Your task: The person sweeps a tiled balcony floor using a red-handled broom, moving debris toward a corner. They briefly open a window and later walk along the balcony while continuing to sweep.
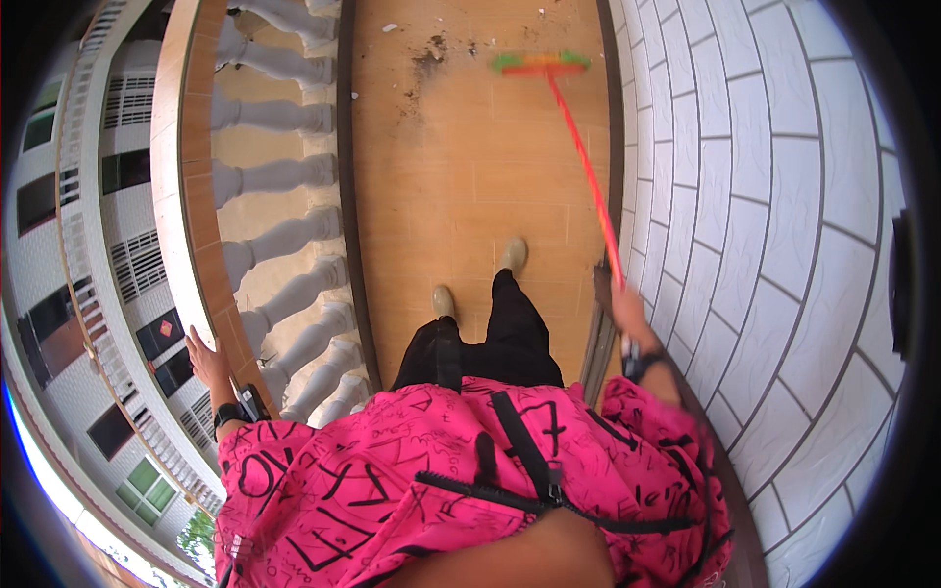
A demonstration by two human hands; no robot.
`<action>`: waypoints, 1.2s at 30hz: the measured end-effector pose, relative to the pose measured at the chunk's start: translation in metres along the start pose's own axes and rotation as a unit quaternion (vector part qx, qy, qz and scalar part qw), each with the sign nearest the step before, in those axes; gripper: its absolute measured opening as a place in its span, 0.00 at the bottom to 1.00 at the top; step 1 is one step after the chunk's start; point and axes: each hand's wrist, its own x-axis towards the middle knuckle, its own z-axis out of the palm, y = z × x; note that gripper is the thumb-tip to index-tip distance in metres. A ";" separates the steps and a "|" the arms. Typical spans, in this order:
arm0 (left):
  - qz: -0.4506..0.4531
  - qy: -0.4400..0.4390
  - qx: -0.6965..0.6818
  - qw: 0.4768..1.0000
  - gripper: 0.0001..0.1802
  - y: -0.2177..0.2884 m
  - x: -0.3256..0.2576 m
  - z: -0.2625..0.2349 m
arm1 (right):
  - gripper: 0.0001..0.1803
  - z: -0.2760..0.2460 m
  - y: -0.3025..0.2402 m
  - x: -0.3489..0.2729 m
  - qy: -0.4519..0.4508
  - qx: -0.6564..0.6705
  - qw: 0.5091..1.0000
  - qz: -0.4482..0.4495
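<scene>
A broom (591, 177) with a thin red handle slants across the right side of the walkway. Its green and red head (541, 65) meets the tiled floor at the far end and looks slightly blurred. My right hand (627, 310) is wrapped round the upper end of the handle, close to the white wall. On the left, my left hand (206, 359) lies on the top rail (169, 186) of the balustrade with its fingers spread, holding nothing. Dark dirt (429, 61) and small pale scraps are scattered on the floor to the left of the broom head.
Orange-tan floor tiles (470, 186) run between dark edge strips. Grey-white balusters (284, 178) line the left side, and a white brick-pattern wall (730, 137) rises on the right. My shoes (513, 256) stand mid-walkway. Beyond the rail is a building (127, 265) with windows.
</scene>
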 end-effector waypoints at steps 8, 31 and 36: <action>-0.064 -0.028 -0.048 0.996 0.43 -0.024 0.020 0.017 | 0.27 0.036 0.025 -0.107 -0.054 -0.077 0.988 0.121; 0.121 0.195 -0.221 0.948 0.49 0.098 0.057 -0.025 | 0.33 0.028 -0.240 0.027 -0.069 -0.121 0.989 -0.045; 0.116 0.156 -0.254 0.947 0.49 0.112 0.037 -0.031 | 0.32 -0.011 -0.305 0.125 -0.007 -0.015 0.998 -0.058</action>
